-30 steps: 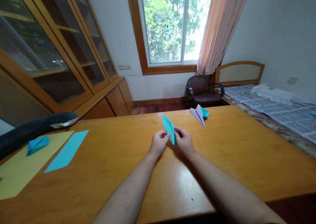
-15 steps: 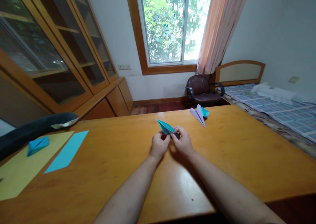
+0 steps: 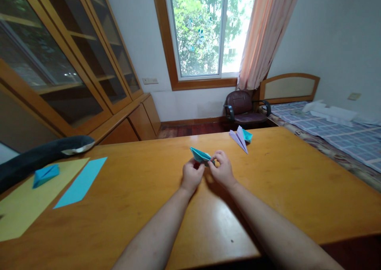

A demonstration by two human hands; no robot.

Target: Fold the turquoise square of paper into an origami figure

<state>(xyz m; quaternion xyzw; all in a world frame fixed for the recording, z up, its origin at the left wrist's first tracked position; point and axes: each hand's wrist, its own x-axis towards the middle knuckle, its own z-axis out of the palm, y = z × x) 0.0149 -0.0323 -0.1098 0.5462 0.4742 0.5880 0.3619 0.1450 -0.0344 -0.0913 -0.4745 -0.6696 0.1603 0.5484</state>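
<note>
A folded teal paper piece (image 3: 200,155) is held up over the middle of the wooden table, its pointed end toward the upper left. My left hand (image 3: 192,175) pinches its lower edge between thumb and fingers. At the piece's right end, the thumb and fingertips of my right hand (image 3: 222,169) are closed on the paper. The fingers partly cover the folds near that end. Beyond my right hand, a purple paper plane (image 3: 239,139) lies beside another teal folded paper (image 3: 247,135).
On the left of the table (image 3: 133,222) lie a yellow sheet (image 3: 35,198), a blue folded paper (image 3: 46,175) on it, and a flat light-blue strip (image 3: 81,183). A dark, long object (image 3: 44,155) rests behind them. A chair (image 3: 242,107) stands past the far edge.
The teal piece has tilted slightly and its pointed end is a little lower. My right fingers have shifted slightly at its right end, where a paler part now shows.
</note>
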